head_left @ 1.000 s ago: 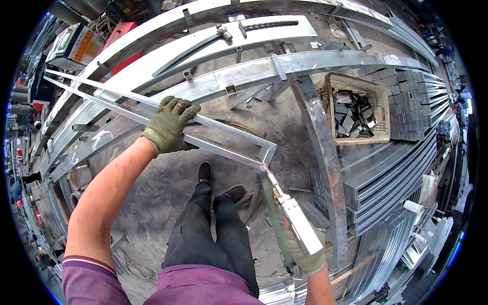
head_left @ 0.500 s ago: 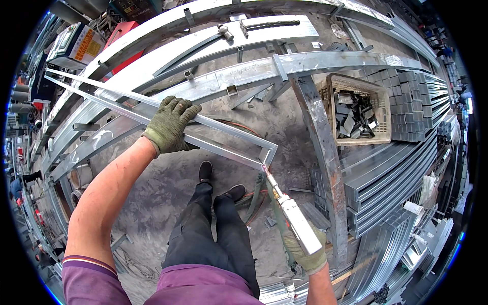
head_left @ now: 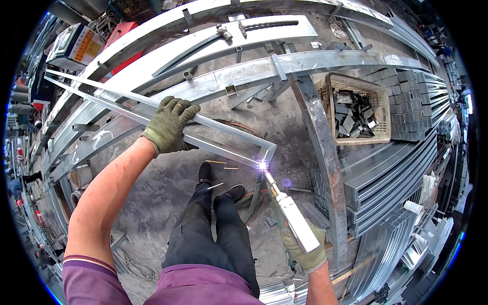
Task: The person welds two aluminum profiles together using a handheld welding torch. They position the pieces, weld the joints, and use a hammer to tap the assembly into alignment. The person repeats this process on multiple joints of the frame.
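My left hand (head_left: 172,123), in a green work glove, is closed round a long, narrow frame of shiny metal tube (head_left: 223,151) near its middle. The frame slants from the upper left down to a corner in front of me, lying across the steel beams. My right hand (head_left: 305,249), gloved too, grips a white handheld welding gun (head_left: 297,223), whose body hides part of the fingers. The gun's tip meets the near corner of the frame's end piece, where a bright violet-white spark (head_left: 262,165) glows. A few sparks streak over my shoes.
Long steel beams (head_left: 244,71) run across in front of me, with a hammer (head_left: 223,33) and another hammer (head_left: 269,23) on them. To the right stand a rusty steel beam (head_left: 325,152), a plastic crate (head_left: 389,109) of metal offcuts, and stacked tubes (head_left: 391,178). Hoses lie on the floor.
A bright spark has lit up at the gun's tip on the frame corner, and sparks now fly toward my feet. Both hands and the frame have hardly moved.
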A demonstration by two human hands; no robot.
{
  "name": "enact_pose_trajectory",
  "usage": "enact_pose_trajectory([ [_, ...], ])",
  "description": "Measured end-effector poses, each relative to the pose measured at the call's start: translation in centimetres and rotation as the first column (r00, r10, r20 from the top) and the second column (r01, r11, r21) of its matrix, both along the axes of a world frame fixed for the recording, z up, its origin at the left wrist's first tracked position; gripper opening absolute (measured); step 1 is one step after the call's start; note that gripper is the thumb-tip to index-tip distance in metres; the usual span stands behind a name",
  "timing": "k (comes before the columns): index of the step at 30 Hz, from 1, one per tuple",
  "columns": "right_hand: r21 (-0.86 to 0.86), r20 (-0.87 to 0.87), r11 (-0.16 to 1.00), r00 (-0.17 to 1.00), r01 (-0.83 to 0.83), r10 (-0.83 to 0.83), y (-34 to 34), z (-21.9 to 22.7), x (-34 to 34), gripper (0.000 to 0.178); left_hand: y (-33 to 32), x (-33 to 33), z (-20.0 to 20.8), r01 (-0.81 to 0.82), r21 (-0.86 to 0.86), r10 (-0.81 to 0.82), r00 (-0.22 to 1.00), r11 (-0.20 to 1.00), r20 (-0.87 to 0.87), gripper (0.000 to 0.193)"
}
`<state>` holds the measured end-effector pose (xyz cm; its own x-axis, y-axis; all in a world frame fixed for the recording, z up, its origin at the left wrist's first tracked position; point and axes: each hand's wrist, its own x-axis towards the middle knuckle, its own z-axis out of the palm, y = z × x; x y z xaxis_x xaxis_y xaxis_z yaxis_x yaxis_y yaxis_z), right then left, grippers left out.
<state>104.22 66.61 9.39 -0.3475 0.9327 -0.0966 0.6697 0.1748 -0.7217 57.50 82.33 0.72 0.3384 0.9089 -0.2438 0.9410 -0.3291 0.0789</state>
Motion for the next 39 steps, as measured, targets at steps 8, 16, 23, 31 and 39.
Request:
enact_pose_trajectory([
  [8, 0.013, 0.002, 1.000, 1.000, -0.006, 0.006, -0.2, -0.1, -0.1, 0.028, 0.1, -0.1, -0.1, 0.004, -0.009, -0.004, 1.000, 1.000, 0.013, 0.115],
  [16, 0.021, 0.024, 1.000, 1.000, -0.008, 0.008, 0.1, 0.1, -0.4, 0.028, -0.1, -0.5, -0.9, 0.040, 0.123, -0.050, 0.995, 0.992, 0.084, 0.112],
  [23, 0.036, 0.030, 0.999, 0.999, -0.022, 0.021, 0.2, 0.1, -0.7, 0.029, -0.2, -0.2, -0.6, 0.026, 0.104, -0.033, 0.997, 0.994, 0.067, 0.112],
  [31, 0.046, 0.051, 0.999, 0.999, -0.005, 0.003, 0.0, 0.1, -0.9, 0.027, 0.2, 0.0, 0.0, -0.002, -0.020, 0.002, 1.000, 1.000, 0.015, 0.117],
  [39, 0.093, 0.067, 0.995, 0.997, -0.040, 0.034, 0.1, 0.4, -1.1, 0.026, -0.2, -0.5, -1.0, 0.031, 0.130, -0.043, 0.995, 0.991, 0.093, 0.112],
])
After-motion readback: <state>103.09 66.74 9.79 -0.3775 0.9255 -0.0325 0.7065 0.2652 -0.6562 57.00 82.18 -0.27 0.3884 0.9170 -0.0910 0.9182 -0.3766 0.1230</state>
